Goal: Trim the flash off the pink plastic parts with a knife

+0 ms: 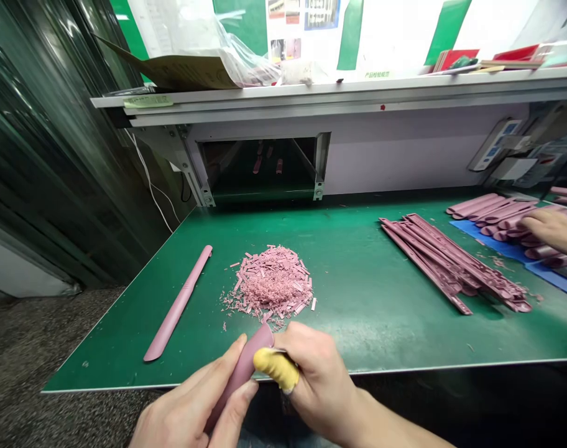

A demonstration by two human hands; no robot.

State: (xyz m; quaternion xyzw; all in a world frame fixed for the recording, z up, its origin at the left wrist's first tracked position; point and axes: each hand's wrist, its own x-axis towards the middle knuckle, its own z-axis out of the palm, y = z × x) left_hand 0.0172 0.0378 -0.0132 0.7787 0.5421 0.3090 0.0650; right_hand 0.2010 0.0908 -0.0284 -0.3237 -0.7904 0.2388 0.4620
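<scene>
Green table [349, 249]; both hands [185, 401] touch pink part [243, 372]; opening [322, 163] contains pink pieces [279, 166].

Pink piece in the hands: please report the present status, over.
Left hand: grip closed on pink piece. Right hand: yellow-covered digit at its far end. Scrap pile just beyond that end. Other person's hand far right.

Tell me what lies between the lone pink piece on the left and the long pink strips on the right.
A heap of pink shavings and chips lies between the lone pink piece and the long pink strips, as the head view shows.
</scene>
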